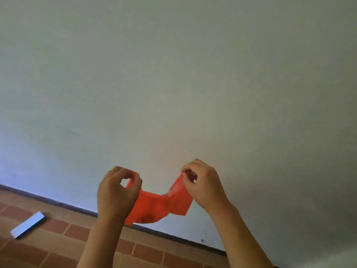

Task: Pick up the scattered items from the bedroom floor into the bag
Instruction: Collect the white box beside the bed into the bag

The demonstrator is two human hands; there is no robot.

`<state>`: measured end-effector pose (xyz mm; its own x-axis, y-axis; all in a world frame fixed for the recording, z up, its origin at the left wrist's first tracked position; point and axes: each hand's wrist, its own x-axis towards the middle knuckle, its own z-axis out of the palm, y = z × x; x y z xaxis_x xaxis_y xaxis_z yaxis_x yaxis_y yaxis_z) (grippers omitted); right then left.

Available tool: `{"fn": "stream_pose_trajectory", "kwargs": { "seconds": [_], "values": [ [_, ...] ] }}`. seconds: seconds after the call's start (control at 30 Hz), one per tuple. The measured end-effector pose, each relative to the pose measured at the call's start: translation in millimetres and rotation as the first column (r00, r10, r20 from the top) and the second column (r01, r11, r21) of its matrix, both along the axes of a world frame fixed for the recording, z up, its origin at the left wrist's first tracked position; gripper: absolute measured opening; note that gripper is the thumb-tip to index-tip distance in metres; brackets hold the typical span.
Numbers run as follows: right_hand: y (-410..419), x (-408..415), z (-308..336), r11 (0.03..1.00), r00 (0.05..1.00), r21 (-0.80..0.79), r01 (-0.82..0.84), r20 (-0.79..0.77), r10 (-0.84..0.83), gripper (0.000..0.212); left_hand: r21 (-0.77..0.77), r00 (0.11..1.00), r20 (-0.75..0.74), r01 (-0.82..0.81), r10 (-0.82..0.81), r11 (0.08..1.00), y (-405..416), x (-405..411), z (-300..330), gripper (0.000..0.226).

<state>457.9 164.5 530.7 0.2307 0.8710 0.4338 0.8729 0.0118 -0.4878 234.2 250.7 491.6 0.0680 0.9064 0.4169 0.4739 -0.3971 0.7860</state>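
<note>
Both hands, left hand point(116, 192) and right hand point(202, 182), pinch a thin red bag point(160, 206) held up before a pale wall point(173, 74) — its contents unclear. A white box point(29, 225) lies on the floor — lower left of the bag.

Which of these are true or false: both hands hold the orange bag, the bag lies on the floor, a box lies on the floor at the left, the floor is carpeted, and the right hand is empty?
1. Both hands hold the orange bag. True: the left hand and the right hand each pinch an upper edge.
2. The bag lies on the floor. False: it hangs in the air between the hands, in front of the wall.
3. A box lies on the floor at the left. True.
4. The floor is carpeted. False: it is reddish-brown tile.
5. The right hand is empty. False: it pinches the bag.
</note>
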Motion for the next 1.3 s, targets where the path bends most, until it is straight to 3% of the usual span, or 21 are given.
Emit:
{"fn": "stream_pose_trajectory", "kwargs": {
  "seconds": [0.27,0.57,0.97,1.3],
  "values": [
    [110.5,28.5,0.4,0.959,0.958,-0.004,-0.285,-0.044,0.284,0.012,0.014,0.966,-0.006,-0.258,0.258,0.966,51.8,20.8,14.5,0.015],
    [183.3,27.2,-11.2,0.841,0.836,0.000,-0.541,-0.117,0.537,0.013,0.055,0.849,-0.070,-0.521,0.524,0.852,58.7,18.1,17.0,0.021],
    [250.1,-16.7,-18.1,0.766,0.756,-0.001,-0.642,-0.167,0.633,0.013,0.062,0.774,-0.098,-0.623,0.626,0.780,91.4,-19.7,14.4,0.025],
    [343.3,-103.6,-13.0,0.764,0.762,-0.048,-0.644,-0.138,0.633,0.014,0.029,0.794,-0.024,-0.606,0.607,0.795,183.8,-108.2,10.1,0.020]
  ]
}}
